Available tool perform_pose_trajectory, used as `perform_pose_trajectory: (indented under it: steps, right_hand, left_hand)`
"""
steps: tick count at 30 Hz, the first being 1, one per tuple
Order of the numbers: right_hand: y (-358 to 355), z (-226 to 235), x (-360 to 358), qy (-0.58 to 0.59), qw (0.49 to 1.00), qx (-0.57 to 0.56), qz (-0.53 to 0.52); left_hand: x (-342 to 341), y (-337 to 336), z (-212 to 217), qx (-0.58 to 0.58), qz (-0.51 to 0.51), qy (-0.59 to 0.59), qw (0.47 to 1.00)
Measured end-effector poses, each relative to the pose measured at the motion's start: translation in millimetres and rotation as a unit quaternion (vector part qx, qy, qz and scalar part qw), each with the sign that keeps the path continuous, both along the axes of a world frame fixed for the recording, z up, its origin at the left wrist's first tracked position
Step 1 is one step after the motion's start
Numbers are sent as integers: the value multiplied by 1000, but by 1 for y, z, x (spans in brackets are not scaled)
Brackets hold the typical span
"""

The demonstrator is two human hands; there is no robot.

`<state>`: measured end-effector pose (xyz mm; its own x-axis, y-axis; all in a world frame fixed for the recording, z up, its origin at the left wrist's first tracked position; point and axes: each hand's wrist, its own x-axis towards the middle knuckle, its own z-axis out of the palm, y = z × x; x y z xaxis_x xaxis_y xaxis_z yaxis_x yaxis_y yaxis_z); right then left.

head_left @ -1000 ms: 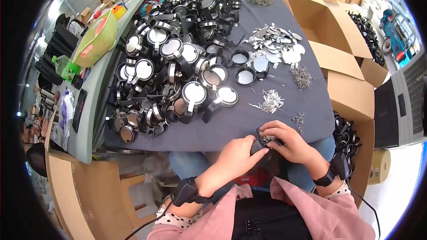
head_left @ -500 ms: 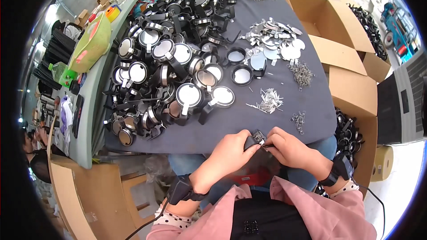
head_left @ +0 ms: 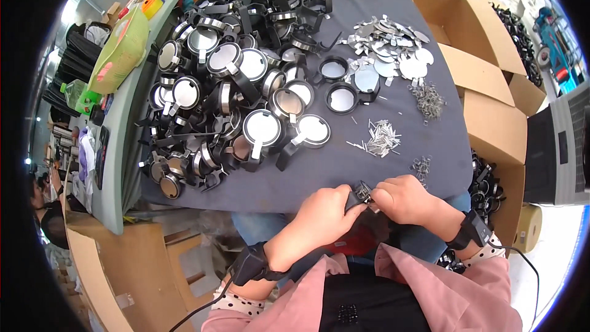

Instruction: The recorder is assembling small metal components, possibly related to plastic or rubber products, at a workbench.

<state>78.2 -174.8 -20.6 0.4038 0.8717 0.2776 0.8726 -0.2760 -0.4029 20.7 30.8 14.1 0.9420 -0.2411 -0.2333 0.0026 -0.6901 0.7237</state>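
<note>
In front of me at the near table edge, both hands work on a small black plastic piece [head_left: 358, 195] with a bit of metal on it. My left hand [head_left: 324, 216] is wrapped round it from the left. From the right, my right hand [head_left: 402, 200] pinches its end with thumb and forefinger, which hide part of it. Beyond them lie a heap of thin metal pins [head_left: 382, 139] and a small pile of wire springs [head_left: 421, 167]. Two open black rings with handles, one a round black ring [head_left: 342, 97], sit farther back.
A large heap of round lids [head_left: 261, 128] with black handles covers the table's left side. Flat silver discs [head_left: 413, 66] and more springs [head_left: 427, 101] lie at the right. Open cardboard boxes [head_left: 485, 64] line the right edge; a green basket [head_left: 123, 52] stands on a side table.
My right hand's fingers have closed in on the end of the black piece, and its knuckles have turned. The left hand keeps its hold. The whole view has shifted slightly.
</note>
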Motion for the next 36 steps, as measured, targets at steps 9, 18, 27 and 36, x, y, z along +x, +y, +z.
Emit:
perform_pose_trajectory:
  steps: [9, 18, 27, 36]
  right_hand:
    - [4, 12, 1, 60, 996, -60, -28]
    - [7, 15, 6, 108, 989, -92, -30]
    - [-2, -5, -1, 175, 983, -23, -43]
    - [4, 7, 0, 114, 993, -26, -21]
  left_hand:
    - [3, -2, -4, -3, -26, -1, 1000]
    - [2, -5, -5, -7, -9, -26, 1000]
    - [3, 8, -8, -60, 4, 17, 998]
    - [0, 5, -4, -26, 9, 7, 1000]
